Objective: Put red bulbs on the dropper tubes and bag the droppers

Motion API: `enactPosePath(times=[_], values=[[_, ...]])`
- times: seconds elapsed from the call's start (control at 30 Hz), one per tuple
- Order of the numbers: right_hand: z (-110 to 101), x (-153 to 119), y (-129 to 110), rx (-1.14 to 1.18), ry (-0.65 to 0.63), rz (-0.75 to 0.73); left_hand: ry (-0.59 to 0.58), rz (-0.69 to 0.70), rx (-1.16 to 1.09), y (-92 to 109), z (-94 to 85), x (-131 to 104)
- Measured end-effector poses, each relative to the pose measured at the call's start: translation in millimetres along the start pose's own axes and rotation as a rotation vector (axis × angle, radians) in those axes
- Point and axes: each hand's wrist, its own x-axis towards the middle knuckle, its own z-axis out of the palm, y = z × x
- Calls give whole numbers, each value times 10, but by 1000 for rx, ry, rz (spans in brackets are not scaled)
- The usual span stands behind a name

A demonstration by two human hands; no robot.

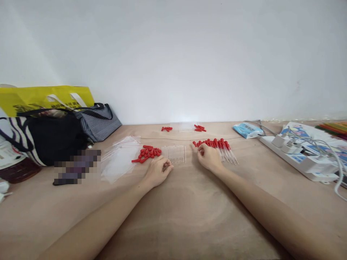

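Red rubber bulbs (148,152) lie in a loose pile, and my left hand (158,169) rests at their near right edge, fingers curled; what it holds, if anything, is hidden. Just right of the pile is a row of thin clear tubes (175,154). Farther right, droppers with red bulbs (217,143) lie side by side, their clear stems pointing toward me. My right hand (207,155) is at the left end of that row, thumb and forefinger pinched on a dropper's red bulb.
Clear plastic bags (121,159) and a blurred dark object (77,168) lie left on the table (179,216). Bags (99,121) stand behind them. At the back are more red bulbs (200,128). To the right are a tissue pack (247,130) and a power strip (298,160) with cables.
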Motion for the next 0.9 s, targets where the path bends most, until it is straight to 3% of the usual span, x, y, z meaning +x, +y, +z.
enactPosePath(times=[0.2, 0.37, 0.57, 0.77, 0.9], values=[[122, 91, -52, -177, -66, 59, -45, -8, -11, 37, -41, -6], [138, 82, -81, -216, -72, 25, -72, -20, -10, 48, -46, -6], [180, 136, -328, -229, -120, 39, -70, -32, 42, 71, -57, -1], [242, 223, -482, -249, -239, 89, 137, -29, 390, -224, -350, 52], [256, 256, -512, -261, -248, 79, 177, -100, 456, -431, -429, 93]])
